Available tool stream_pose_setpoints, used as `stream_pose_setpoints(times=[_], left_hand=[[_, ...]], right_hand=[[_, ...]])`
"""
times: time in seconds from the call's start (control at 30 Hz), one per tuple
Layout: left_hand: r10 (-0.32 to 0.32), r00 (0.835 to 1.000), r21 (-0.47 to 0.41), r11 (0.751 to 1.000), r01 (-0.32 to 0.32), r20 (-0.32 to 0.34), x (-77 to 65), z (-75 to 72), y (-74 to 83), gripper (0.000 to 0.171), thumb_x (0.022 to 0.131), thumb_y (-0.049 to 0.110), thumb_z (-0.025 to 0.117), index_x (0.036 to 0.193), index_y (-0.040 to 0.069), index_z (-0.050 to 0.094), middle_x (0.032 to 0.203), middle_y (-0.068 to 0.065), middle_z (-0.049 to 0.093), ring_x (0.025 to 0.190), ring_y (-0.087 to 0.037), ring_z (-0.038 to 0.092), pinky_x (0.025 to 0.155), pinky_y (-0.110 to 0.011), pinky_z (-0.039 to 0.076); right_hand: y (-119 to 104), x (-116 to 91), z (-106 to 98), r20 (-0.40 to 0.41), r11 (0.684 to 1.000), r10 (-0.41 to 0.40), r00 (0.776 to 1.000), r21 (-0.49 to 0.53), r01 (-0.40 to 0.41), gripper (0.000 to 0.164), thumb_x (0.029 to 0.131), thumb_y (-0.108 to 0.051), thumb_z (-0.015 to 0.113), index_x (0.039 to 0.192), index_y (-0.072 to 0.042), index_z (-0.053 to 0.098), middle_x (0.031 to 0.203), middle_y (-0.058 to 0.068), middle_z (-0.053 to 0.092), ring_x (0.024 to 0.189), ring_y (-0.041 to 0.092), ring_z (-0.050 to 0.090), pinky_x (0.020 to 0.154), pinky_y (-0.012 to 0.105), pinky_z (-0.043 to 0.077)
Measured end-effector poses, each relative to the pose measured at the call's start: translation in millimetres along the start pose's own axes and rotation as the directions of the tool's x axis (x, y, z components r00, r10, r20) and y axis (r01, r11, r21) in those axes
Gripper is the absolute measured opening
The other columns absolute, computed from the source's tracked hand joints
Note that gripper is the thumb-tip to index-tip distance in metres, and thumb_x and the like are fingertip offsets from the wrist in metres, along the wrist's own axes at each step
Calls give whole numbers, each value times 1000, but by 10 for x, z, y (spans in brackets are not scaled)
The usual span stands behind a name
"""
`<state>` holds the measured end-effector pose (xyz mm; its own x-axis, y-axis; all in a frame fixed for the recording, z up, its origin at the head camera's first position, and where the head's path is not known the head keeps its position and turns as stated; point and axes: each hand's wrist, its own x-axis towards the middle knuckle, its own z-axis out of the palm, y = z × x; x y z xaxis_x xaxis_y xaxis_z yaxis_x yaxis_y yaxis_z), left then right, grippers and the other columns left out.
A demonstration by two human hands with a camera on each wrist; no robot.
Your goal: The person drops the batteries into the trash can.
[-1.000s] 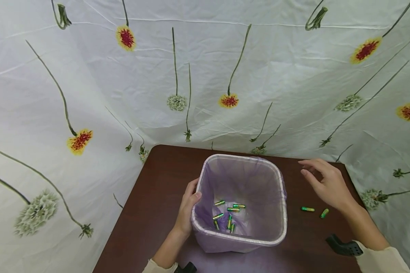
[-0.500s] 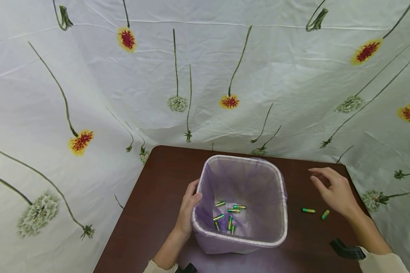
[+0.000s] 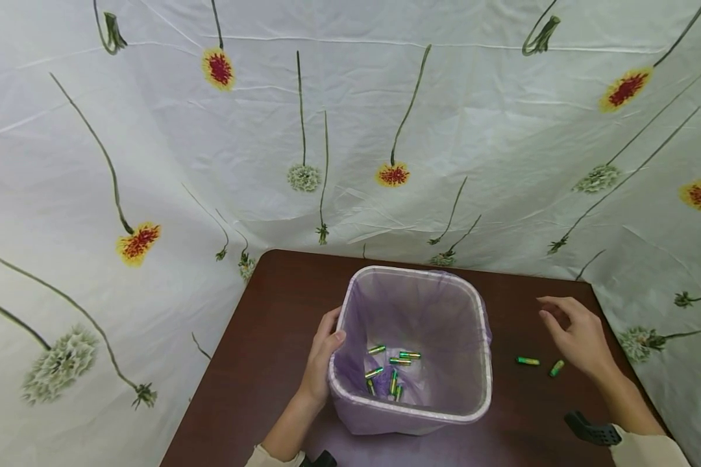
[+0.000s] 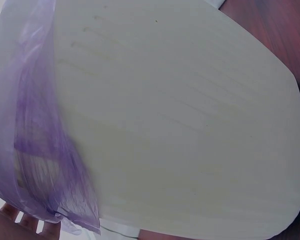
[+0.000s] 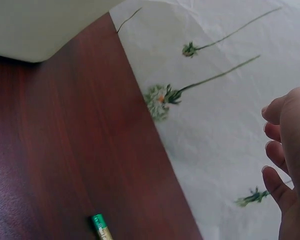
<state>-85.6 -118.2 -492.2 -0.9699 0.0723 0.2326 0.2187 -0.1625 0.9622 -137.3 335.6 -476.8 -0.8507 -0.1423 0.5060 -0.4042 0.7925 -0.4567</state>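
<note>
A white trash bin (image 3: 411,420) lined with a thin purple bag (image 3: 380,298) stands in the middle of the table. Several green-and-gold batteries (image 3: 400,361) lie scattered on its bottom. My left hand (image 3: 318,357) grips the bin's left rim, thumb over the edge; in the left wrist view its fingers (image 4: 10,225) show below the purple liner. To the right of the bin, my right hand (image 3: 578,337) hovers with loosely bent fingers and holds nothing. Two more batteries lie on the table near it, one (image 3: 528,360) closer to the bin, the other (image 3: 556,368) beside the wrist.
The dark reddish-brown table (image 3: 269,311) has a rounded far-left corner. A white cloth (image 3: 350,130) printed with flowers hangs behind it and along both sides. Dark wrist straps (image 3: 592,429) sit at the cream sleeves.
My right hand has moved right and a little nearer to me, away from the bin. The left hand, bin and batteries stay in place.
</note>
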Motion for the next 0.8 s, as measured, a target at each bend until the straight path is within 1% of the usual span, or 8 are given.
stream_pose_setpoints(times=[0.27, 0.53, 0.6, 0.67, 0.77, 0.8], left_hand=[[4, 1000, -6, 1000, -4, -2, -1, 3, 4, 54, 96, 23, 43, 145, 1, 49, 142, -18, 49, 125, -43, 46, 100, -35, 43], [2, 1000, -9, 1000, -2, -9, -8, 8, 17, 54, 96, 23, 43, 145, 1, 50, 142, -19, 49, 124, -42, 47, 100, -34, 43], [1, 1000, -10, 1000, -1, -9, -12, 7, 20, 54, 96, 22, 43, 145, 1, 50, 142, -19, 49, 124, -42, 47, 100, -34, 44], [0, 1000, -11, 1000, -1, -6, -15, 6, 22, 54, 96, 22, 43, 145, 0, 49, 142, -20, 49, 124, -42, 47, 100, -35, 44], [3, 1000, -15, 1000, -3, 0, -9, 3, 25, 55, 96, 22, 43, 145, 0, 49, 141, -21, 48, 125, -43, 46, 100, -35, 44], [4, 1000, -15, 1000, -4, 0, -6, 2, 27, 55, 95, 22, 43, 145, 0, 49, 141, -21, 48, 125, -43, 46, 100, -35, 44]], right_hand=[[150, -133, 63, 30, 997, 70, 997, -22, -70, 26, 93, 1, 73, 119, -1, 71, 95, 7, 63, 77, 2, 48, 64, 22, 39], [332, -296, 123, 72, 989, 143, 987, -42, -140, 25, 95, -2, 71, 119, 0, 70, 97, 9, 63, 79, 1, 49, 62, 30, 42], [379, -344, 144, 75, 985, 167, 983, -49, -163, 25, 95, -3, 71, 119, 1, 70, 97, 10, 64, 79, 5, 51, 62, 31, 43], [428, -396, 169, 76, 980, 192, 978, -60, -188, 25, 95, -2, 70, 119, 2, 69, 99, 12, 64, 81, 13, 54, 63, 33, 45], [513, -483, 211, 89, 969, 241, 966, -73, -235, 25, 97, -2, 67, 122, 3, 68, 106, 21, 63, 80, 24, 55, 63, 38, 44], [546, -516, 228, 100, 965, 260, 960, -73, -253, 26, 98, -2, 65, 123, 4, 67, 111, 25, 61, 76, 26, 54, 62, 40, 43]])
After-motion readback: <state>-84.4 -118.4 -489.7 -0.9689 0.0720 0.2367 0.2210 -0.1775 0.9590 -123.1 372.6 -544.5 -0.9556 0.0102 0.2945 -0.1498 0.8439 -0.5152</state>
